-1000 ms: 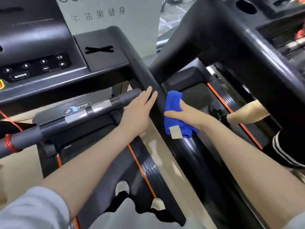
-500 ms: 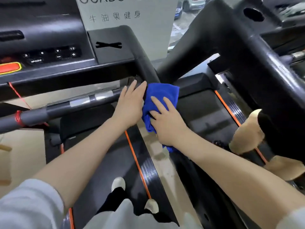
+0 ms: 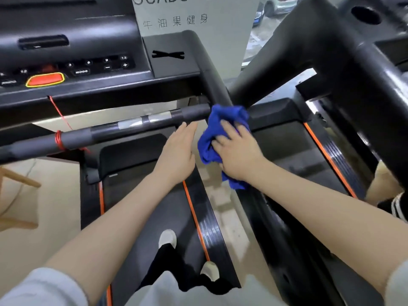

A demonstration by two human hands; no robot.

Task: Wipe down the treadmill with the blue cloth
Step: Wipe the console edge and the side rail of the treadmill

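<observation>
My right hand (image 3: 239, 154) presses the blue cloth (image 3: 218, 131) against the sloping side arm of the treadmill (image 3: 212, 78), just where the horizontal handlebar (image 3: 141, 125) meets it. The fingers are spread and slightly bent over the bunched cloth, holding it against the arm; one end of the cloth hangs down below my wrist. My left hand (image 3: 176, 151) is flat and empty, fingers straight and together, with the tips just beside the cloth and under the end of the handlebar; I cannot tell if it touches the bar. A red cord (image 3: 59, 140) is wound around the handlebar further left. Above is the console with a red stop button (image 3: 45, 79) and a MODE key (image 3: 81, 72). My white shoes (image 3: 167, 239) stand on the black belt, beside its orange stripe (image 3: 195, 219)
</observation>
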